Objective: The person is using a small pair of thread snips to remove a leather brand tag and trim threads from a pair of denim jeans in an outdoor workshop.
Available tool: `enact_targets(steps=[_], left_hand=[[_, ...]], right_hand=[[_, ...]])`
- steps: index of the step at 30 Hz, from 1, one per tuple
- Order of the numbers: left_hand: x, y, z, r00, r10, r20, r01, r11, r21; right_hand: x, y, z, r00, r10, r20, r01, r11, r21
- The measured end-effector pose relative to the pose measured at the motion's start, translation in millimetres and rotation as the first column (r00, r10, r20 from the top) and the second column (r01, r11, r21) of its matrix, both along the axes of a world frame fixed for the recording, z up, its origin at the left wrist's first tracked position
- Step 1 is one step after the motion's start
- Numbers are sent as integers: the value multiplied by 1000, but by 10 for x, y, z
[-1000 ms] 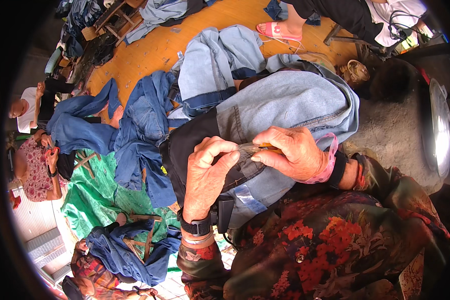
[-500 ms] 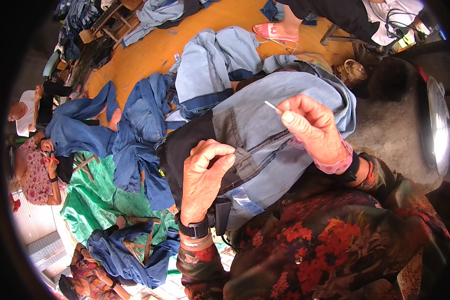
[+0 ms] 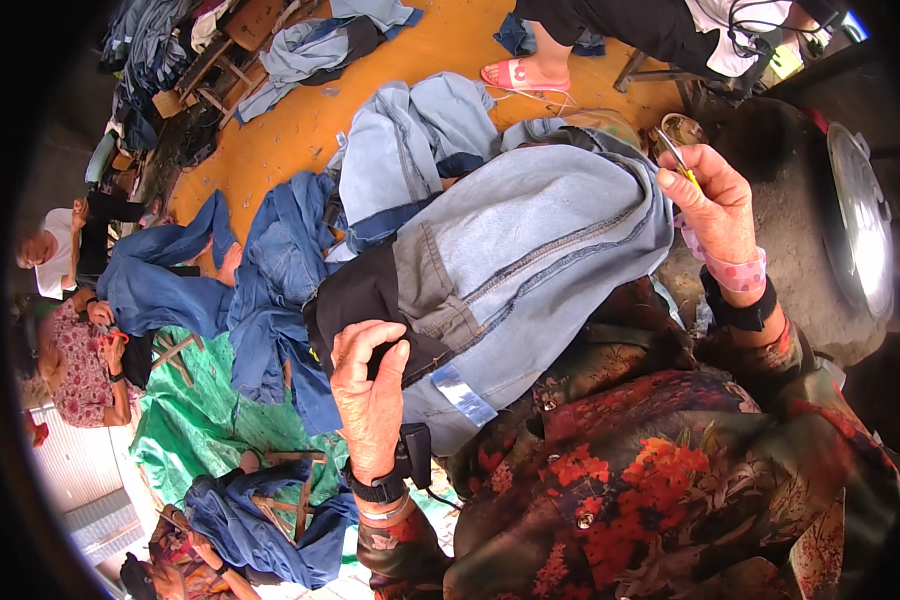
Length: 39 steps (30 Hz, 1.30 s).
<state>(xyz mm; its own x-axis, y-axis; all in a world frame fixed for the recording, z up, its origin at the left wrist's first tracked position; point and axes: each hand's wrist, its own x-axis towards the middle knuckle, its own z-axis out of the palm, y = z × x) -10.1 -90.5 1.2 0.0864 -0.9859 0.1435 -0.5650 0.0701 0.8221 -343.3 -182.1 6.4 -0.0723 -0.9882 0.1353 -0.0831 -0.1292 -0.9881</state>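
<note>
Head view
Garment: a pale blue denim garment (image 3: 540, 250) with a black panel at its near-left end lies draped over the person's lap, in the middle of the picture.
Left hand: the left hand (image 3: 370, 400) rests on the near edge of the denim garment, at the seam where black cloth meets blue; its fingers (image 3: 365, 345) are curled together and pinch the fabric there.
Left wrist: a black wristband (image 3: 382, 487) with a small black box sits just below that hand.
Right hand: the right hand (image 3: 715, 205) is raised off the far right end of the denim garment, clear of the cloth; its fingers are closed on a small thin metal tool (image 3: 675, 158) with a yellowish part. What kind of tool it is cannot be told.
Right wrist: a pink cuff and a black wristband (image 3: 738, 312) ring it.
Clothing: the person wears a dark top with red flowers (image 3: 660, 480), below the denim garment.
Floor: an orange floor (image 3: 300, 120) lies beyond the denim garment, strewn with more blue jeans (image 3: 270, 290) to the garment's left.
Green sheet: a green sheet (image 3: 195, 420) lies left of the left hand.
Other people: one sits far left of the garment in a white top (image 3: 55, 265); another's foot in a pink sandal (image 3: 520, 75) stands beyond it.
</note>
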Motion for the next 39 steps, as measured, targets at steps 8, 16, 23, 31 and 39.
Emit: enact_targets(steps=[8, 16, 23, 31, 39], left_hand=[[38, 230, 34, 976, 65, 208, -58, 998, -37], [44, 349, -59, 975, 129, 181, -132, 991, 1], [-81, 409, 132, 932, 130, 338, -128, 991, -27], [-86, 248, 220, 851, 36, 524, -16, 999, -41], [27, 66, 259, 666, -97, 740, 172, 985, -26]], right_hand=[[92, 183, 216, 966, 172, -194, -181, 983, -29], [866, 245, 202, 833, 552, -33, -551, 833, 48], [908, 92, 72, 841, 539, -49, -534, 841, 92], [992, 116, 25, 819, 573, -8, -568, 814, 122], [1267, 193, -35, 741, 671, 0, -658, 727, 199]])
